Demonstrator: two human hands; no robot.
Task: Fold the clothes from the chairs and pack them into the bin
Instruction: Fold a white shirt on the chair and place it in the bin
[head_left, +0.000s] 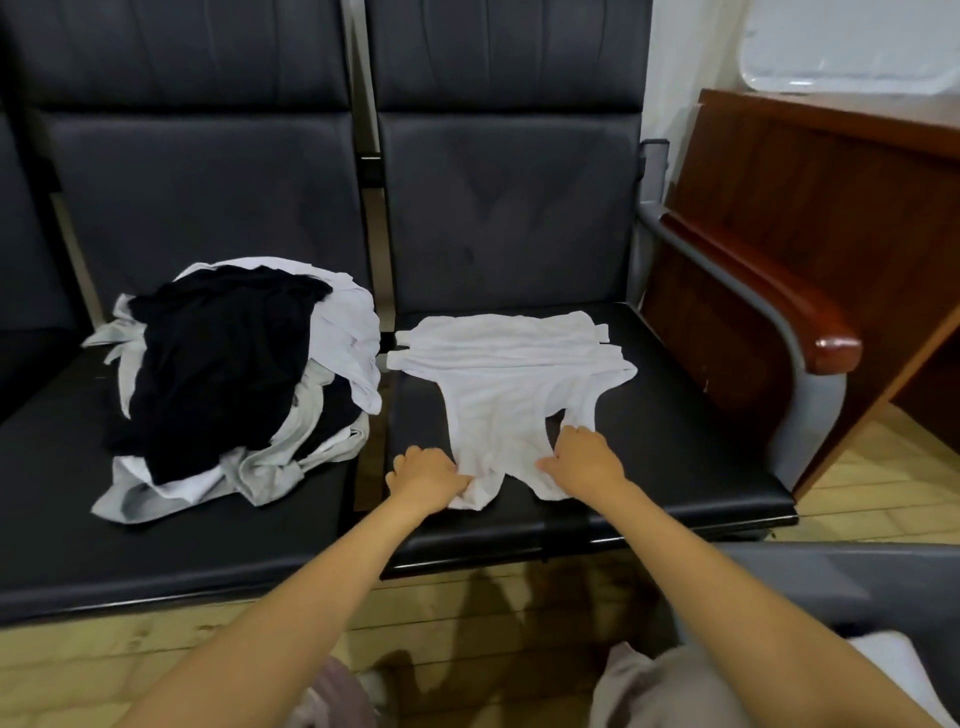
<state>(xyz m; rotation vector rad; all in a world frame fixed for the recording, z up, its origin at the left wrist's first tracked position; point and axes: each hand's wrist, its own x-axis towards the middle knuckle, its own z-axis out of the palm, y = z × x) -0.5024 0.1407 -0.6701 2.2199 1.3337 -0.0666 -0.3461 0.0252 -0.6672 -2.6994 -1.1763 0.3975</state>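
White garment (511, 374) lies spread flat on the right chair seat (675, 457), laid out, I'd say, so it folds cleanly. The left hand (426, 478) and right hand (584, 460) each pinch its near end, fingers curled into the cloth, likely ready to carry that end over to the far edge. The unfolded pile (228, 384) waits on the left seat; the grey bin (810, 587) sits near right.

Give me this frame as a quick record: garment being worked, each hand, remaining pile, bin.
garment: white garment spread flat on right seat
left: left hand grips its near edge
right: right hand grips its near edge
pile: pile of clothes, black and white, unfolded on left seat
bin: grey bin lower right, partly in view
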